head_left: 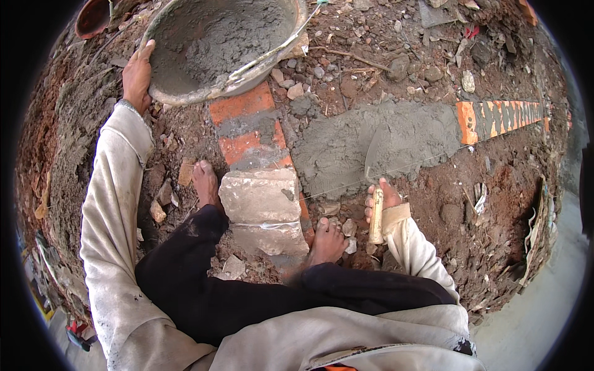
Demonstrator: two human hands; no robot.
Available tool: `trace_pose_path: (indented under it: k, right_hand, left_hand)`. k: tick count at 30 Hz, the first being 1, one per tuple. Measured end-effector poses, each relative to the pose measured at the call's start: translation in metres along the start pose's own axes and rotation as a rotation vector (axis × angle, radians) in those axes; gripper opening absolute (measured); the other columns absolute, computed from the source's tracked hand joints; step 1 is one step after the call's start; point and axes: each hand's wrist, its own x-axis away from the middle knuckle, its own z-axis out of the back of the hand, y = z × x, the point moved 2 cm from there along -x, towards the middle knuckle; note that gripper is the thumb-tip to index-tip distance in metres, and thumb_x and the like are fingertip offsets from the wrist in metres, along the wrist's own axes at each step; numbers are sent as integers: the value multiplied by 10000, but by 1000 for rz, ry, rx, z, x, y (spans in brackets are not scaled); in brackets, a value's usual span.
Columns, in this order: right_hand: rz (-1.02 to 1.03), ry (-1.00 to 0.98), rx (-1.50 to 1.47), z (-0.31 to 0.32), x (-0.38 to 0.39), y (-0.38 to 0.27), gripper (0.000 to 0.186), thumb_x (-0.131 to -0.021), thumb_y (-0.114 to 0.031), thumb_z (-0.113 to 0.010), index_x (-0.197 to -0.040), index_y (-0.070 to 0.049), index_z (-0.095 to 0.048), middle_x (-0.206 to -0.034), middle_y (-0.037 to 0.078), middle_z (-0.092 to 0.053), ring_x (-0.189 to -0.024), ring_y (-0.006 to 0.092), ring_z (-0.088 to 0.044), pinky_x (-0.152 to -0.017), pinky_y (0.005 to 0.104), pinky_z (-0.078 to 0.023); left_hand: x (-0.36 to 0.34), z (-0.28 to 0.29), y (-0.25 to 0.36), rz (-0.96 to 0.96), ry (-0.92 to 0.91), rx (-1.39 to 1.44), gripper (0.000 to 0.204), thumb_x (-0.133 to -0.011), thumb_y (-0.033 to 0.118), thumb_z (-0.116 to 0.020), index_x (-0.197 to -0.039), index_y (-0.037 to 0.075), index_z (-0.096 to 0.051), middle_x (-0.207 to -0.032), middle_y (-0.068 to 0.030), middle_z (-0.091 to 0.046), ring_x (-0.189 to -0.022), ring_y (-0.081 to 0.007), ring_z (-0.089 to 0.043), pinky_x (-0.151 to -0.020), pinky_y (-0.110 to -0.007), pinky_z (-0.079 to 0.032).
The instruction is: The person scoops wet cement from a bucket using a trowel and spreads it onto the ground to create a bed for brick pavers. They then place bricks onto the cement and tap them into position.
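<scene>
My left hand (137, 77) is closed on the left rim of a wide round basin (291, 52) holding wet grey mortar (229, 52). In my right hand (391, 196) is a trowel (376, 216), gripped by its pale, worn handle. Its blade, smeared grey and hard to tell from the mortar, lies against a thick mortar bed (331, 145) spread on the ground. A thin string (427, 160) runs along the near edge of this bed. Orange bricks (468, 123) with mortar joints continue the line to the right.
Between my bare feet, a rough pale block (260, 198) with string around it rests on a brick strip (247, 148). The basin overlaps the strip's far end. Stones (295, 91) and rubble litter the brown soil. A smaller reddish bowl (93, 17) stands far left.
</scene>
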Motion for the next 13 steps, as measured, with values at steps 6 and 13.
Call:
trace_pose_path:
  k: [6,13]
  right_hand:
    - [-60,91,314,-40,-5,13,434,-823,-570,-511,-864,-138,-524,-592,56,-546,-450,242,-549,-414,389,-469]
    - [-33,56,698,-101,-9,27,437,-858,-522,-483,-893,-87,-519,-558,49,-486,-364,169,-451,-342,303,-381]
  left_hand:
    - [0,-1,2,-38,-12,49,422,-848,249,-593,-1196,23,-518,-1017,-116,-604,-791,-199,-619,-662,-325,-527]
    - [-13,14,-9,-62,-34,-159,565,-845,314,-595,-1322,66,-422,-1267,-93,-493,-1074,-193,-526,-857,-305,-463]
